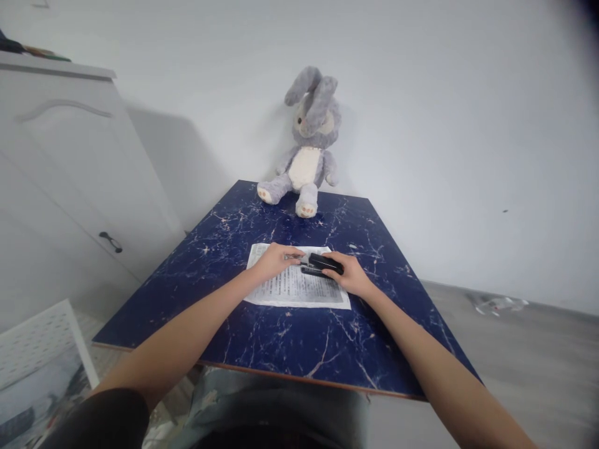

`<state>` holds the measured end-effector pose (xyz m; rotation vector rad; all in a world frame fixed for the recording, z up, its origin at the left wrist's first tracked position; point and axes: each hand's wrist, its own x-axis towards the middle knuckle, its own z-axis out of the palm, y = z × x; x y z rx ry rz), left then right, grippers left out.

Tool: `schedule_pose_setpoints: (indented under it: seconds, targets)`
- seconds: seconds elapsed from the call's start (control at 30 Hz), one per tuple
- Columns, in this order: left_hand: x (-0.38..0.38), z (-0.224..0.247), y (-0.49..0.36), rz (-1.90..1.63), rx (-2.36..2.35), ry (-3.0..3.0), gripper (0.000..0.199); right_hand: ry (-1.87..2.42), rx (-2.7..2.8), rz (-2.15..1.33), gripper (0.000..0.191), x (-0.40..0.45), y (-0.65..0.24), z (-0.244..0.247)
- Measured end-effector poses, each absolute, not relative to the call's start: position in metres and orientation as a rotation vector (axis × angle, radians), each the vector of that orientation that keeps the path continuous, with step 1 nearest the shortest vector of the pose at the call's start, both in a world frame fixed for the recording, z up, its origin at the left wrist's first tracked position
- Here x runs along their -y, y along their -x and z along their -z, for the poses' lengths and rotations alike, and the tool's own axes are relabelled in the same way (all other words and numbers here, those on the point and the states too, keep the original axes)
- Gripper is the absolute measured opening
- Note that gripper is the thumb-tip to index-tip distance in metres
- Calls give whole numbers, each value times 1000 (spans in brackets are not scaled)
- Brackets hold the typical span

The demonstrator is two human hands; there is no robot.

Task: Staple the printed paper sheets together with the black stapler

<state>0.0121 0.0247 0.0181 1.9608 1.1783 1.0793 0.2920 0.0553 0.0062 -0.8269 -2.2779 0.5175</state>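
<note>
A black stapler (pixel 326 262) is in my right hand (pixel 352 273), which is closed round its body from the right. Its upper and lower arms stand apart at the left end. My left hand (pixel 275 262) reaches in from the left, its fingers pinched at that end. A thin greyish piece shows by the fingertips, too small to name. Both hands are over a printed sheet of paper (pixel 299 296) lying on the dark blue marbled table (pixel 281 337). Parts of the print are covered by the hands and stapler.
At the table's far edge a grey plush rabbit (pixel 306 165) sits against the white wall. To the left stands a white cabinet (pixel 70 168) with a dark handle. A white perforated rack (pixel 42 337) is at lower left. Clear plastic wrapping (pixel 498 304) lies on the floor at right.
</note>
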Motion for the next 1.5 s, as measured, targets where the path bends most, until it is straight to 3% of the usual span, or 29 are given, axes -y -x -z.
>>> schedule_pose_setpoints:
  seconds: [1.5]
  targets:
    - [-26,-9,-22,-1059,-1126,-2125,9,772,2309,-476,34,-55,-292,-7]
